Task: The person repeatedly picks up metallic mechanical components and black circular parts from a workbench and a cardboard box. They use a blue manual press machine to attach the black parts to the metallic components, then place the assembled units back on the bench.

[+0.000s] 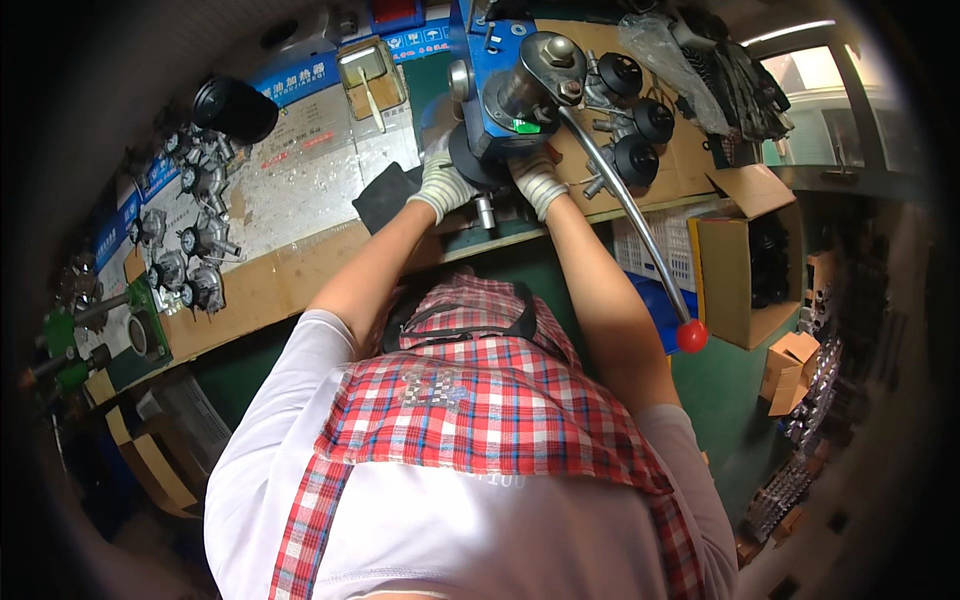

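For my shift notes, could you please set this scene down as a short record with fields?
Left hand: in a white striped glove, beside a round black part at the blue metal press; grip unclear
Right hand: in a matching striped glove, at the press's lower right; partly hidden
Lever: long silver metal bar with red ball knob
Right of press: three black-capped metal parts
Left of press: clustered silver metal parts, black cylinder

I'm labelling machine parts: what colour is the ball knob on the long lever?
Red; the ball knob shows best in the head view.
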Demonstrator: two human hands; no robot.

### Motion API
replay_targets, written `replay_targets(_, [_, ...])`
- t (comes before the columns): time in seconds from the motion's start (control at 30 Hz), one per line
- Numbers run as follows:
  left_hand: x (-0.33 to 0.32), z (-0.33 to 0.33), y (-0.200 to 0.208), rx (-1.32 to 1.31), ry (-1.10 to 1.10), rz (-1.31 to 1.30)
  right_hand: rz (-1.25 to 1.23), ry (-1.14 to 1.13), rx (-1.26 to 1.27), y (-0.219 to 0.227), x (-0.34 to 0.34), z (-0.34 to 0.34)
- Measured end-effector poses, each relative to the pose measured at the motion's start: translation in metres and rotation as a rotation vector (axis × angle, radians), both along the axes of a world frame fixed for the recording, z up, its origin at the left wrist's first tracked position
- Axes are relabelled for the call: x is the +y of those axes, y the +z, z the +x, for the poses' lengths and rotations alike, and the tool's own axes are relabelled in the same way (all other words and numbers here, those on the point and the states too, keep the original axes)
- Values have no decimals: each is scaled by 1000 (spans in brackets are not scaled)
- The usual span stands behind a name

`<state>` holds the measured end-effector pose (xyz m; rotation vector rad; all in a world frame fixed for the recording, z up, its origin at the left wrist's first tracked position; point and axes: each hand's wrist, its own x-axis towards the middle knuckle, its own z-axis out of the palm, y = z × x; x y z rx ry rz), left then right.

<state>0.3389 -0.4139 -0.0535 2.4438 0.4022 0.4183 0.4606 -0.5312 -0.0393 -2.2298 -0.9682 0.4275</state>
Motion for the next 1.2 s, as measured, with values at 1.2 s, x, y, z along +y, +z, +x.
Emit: replay_targets(1.2, [5, -22, 75, 71, 115, -3, -481, 69, 265, 273, -179, -64])
